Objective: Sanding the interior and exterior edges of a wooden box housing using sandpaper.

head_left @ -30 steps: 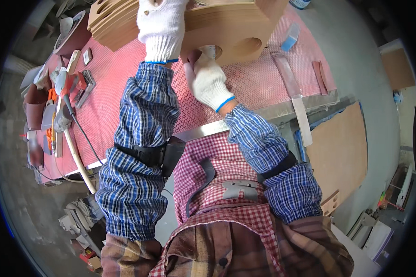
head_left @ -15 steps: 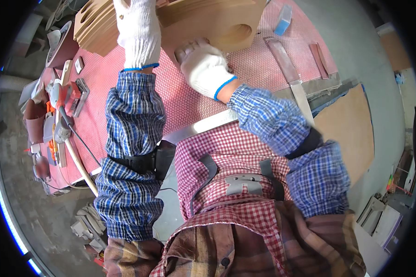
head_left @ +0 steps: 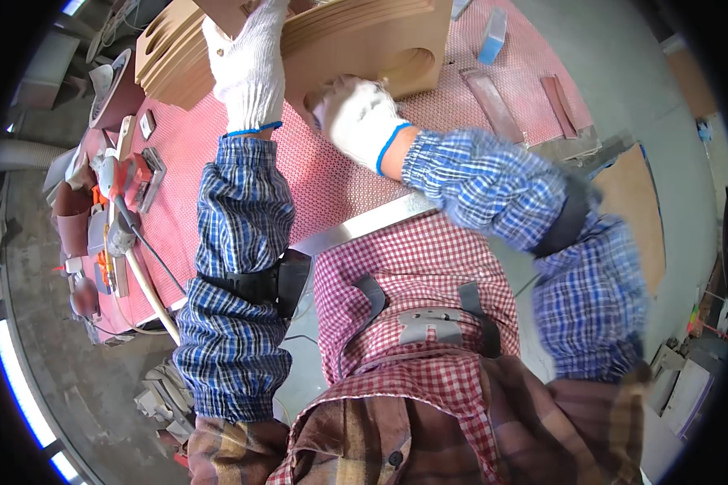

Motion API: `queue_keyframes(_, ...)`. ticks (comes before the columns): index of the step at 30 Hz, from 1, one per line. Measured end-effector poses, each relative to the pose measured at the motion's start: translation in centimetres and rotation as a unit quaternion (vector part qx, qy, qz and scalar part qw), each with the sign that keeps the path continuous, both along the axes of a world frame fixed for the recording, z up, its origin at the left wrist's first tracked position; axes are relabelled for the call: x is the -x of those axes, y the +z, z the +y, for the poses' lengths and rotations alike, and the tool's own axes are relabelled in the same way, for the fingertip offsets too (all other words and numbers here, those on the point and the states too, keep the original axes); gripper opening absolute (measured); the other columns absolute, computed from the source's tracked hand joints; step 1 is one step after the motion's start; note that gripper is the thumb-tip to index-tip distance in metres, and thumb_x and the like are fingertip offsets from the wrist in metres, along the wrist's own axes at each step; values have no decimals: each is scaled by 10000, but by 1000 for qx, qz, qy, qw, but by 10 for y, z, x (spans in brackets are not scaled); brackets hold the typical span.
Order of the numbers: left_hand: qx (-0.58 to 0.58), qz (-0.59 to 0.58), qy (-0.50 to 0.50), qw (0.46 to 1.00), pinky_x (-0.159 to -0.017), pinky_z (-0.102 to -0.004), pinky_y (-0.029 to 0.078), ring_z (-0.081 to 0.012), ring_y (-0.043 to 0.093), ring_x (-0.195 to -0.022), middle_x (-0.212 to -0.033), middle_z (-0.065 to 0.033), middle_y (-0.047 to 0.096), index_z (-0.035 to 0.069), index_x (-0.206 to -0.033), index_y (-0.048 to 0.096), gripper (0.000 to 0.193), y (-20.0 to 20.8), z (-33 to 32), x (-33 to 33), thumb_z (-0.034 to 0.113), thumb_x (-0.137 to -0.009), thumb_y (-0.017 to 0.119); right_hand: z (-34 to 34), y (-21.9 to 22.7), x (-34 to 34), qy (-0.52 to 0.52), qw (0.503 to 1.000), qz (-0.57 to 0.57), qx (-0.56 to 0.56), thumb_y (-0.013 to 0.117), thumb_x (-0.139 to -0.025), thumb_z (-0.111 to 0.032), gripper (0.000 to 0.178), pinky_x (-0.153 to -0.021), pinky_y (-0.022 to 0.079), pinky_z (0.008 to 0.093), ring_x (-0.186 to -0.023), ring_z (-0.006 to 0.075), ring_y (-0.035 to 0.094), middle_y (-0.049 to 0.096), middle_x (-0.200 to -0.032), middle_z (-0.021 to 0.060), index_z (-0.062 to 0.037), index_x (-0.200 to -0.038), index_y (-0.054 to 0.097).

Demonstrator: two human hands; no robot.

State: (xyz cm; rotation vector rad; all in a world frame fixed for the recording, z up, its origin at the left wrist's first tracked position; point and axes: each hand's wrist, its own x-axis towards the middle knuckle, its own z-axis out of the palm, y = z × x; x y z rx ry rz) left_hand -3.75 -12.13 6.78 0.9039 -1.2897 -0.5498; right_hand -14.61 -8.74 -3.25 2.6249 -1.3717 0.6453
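My left hand (head_left: 249,73), in a white knit glove with a blue cuff, reaches to the far edge of the table. A brown wooden board (head_left: 225,13) sits between its thumb and fingers; the fingertips are partly out of the picture. My right hand (head_left: 356,117), gloved the same way with bare fingertips, is closed at the near lower corner of a wooden panel (head_left: 356,61) with an oval cut-out. Blur hides some of its fingers. Left of my left hand, several similar panels (head_left: 174,65) stand stacked together.
A pink textured mat (head_left: 340,182) covers the table, with a metal strip (head_left: 364,225) along its near edge. An orange sander (head_left: 129,174) and its cord lie on the left. A blue block (head_left: 493,36) and worn brown strips (head_left: 493,103) lie on the right.
My left hand has drawn slightly nearer, with the brown board now showing at its thumb. The panel at my right hand has shifted a little left. My right elbow has swung outward.
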Motion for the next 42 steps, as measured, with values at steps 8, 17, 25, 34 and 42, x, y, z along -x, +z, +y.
queue_keyframes(8,-39,-70,60,995,-976,-351,446,-204,551,-1146,-1261,-119,568,34,-1351,441,531,-22,-7,4,220,-905,661,14,10,-10,-94,982,-115,-119,522,-806,-178,288,-778,518,405,-906,306,648,662,-941,196,29,-952,659)
queue_keyframes(17,26,-200,52,978,-939,-310,490,-207,594,-1093,-1246,-143,576,37,-1397,374,545,-47,-23,-38,186,-936,624,10,16,8,12,997,-40,-60,505,-892,-137,207,-834,521,363,-946,301,636,650,-1000,163,-7,-981,638)
queue_keyframes(25,37,-267,36,962,-915,-353,523,-238,593,-1110,-1230,-177,577,48,-1434,314,638,-80,-20,-46,292,-930,620,29,19,-17,-111,952,-225,-177,556,-732,-176,233,-736,535,465,-822,378,659,665,-844,223,-15,-878,639)
queue_keyframes(34,-109,-100,36,988,-857,-350,498,-236,621,-985,-1121,-140,624,55,-1257,488,598,-40,7,-5,430,-845,706,2,-16,1,-61,998,-13,22,546,-848,-168,267,-879,479,392,-917,300,621,645,-998,143,-4,-1039,634)
queue_keyframes(42,-195,-99,70,973,-857,-342,477,-210,592,-970,-1071,-121,631,31,-1233,513,522,-3,33,6,304,-834,712,11,7,-7,-38,995,84,48,532,-855,-169,277,-899,463,381,-999,278,628,659,-1020,164,-8,-1048,646)
